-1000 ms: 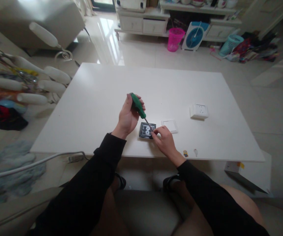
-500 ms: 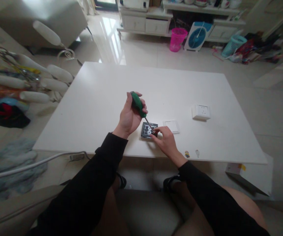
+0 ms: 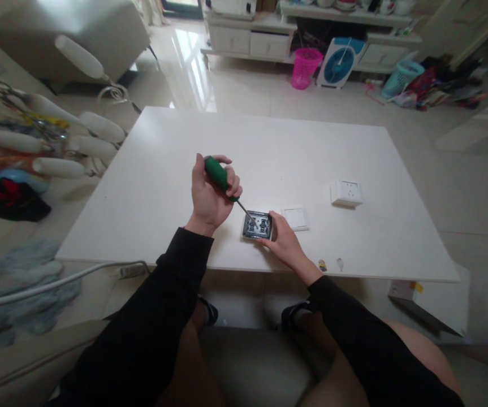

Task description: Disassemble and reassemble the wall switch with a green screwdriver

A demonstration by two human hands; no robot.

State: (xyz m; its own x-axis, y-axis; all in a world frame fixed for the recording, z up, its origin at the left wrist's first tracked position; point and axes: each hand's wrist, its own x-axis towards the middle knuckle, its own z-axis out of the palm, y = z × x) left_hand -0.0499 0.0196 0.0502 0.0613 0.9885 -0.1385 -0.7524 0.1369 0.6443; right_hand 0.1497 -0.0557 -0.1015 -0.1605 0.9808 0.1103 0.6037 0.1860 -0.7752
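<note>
My left hand (image 3: 208,198) is closed round the green handle of a screwdriver (image 3: 220,176). Its thin shaft slants down to the right and its tip meets the left part of a small dark socket module (image 3: 257,225) lying on the white table (image 3: 269,147). My right hand (image 3: 281,242) grips the module's right and near edges, its fingers closed on it. Just right of the module lies a flat white cover plate (image 3: 295,218). A white wall socket (image 3: 346,193) sits farther right.
Two tiny items (image 3: 322,265) lie near the table's front edge. A grey cable (image 3: 57,282) runs off the front left corner. A rack with white pegs (image 3: 52,141) stands at the left. Beyond the table are a pink basket (image 3: 305,68), a blue fan (image 3: 339,63) and low cabinets (image 3: 244,39).
My left hand has drawn left with the screwdriver, whose tip now touches the module's left part. My right hand has shifted from pinching at the tip to gripping the module's right edge.
</note>
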